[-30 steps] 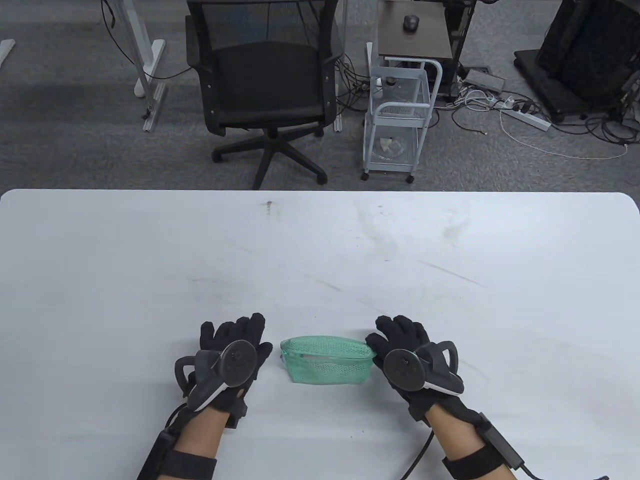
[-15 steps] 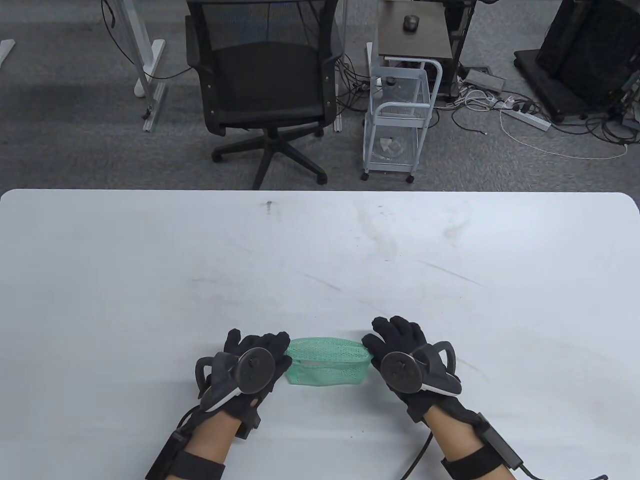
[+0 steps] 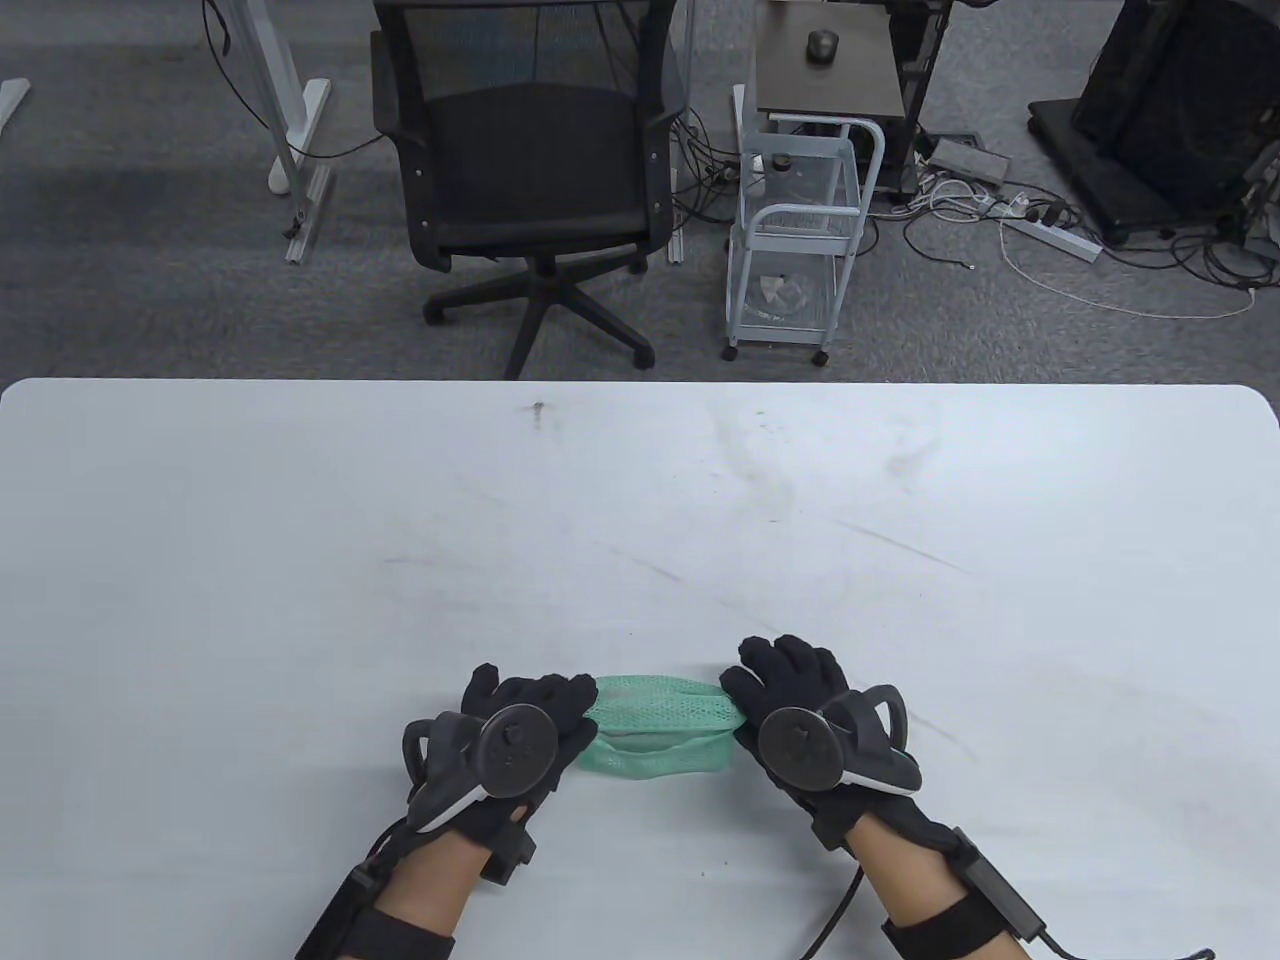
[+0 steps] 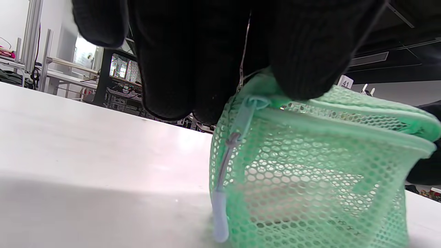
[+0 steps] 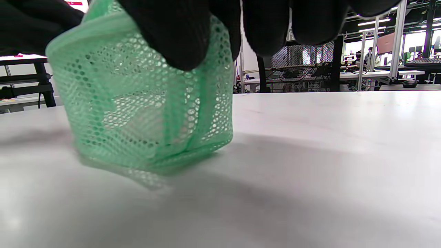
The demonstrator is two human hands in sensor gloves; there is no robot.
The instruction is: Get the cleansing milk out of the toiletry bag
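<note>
A: Office floor up top: black mesh chair [image 3: 530, 190], white wire cart [image 3: 800, 240], cables at upper right. White scuffed table [image 3: 640, 520] fills the lower frame.

B: Green mesh toiletry bag [image 3: 655, 735] at bottom center, sitting on the table between both gloves.

A: Left hand [image 3: 520, 730] clamped on the bag's left end, fingertips [image 4: 303, 62] pinching the top edge right by the pale zipper pull [image 4: 220, 213].

B: Right hand [image 3: 800, 700] pinching the right end, fingertips [image 5: 172, 41] pressed into the mesh.

A: Cleansing milk? Only a pale blurry shape inside the bag through the mesh, can't tell more.
</note>
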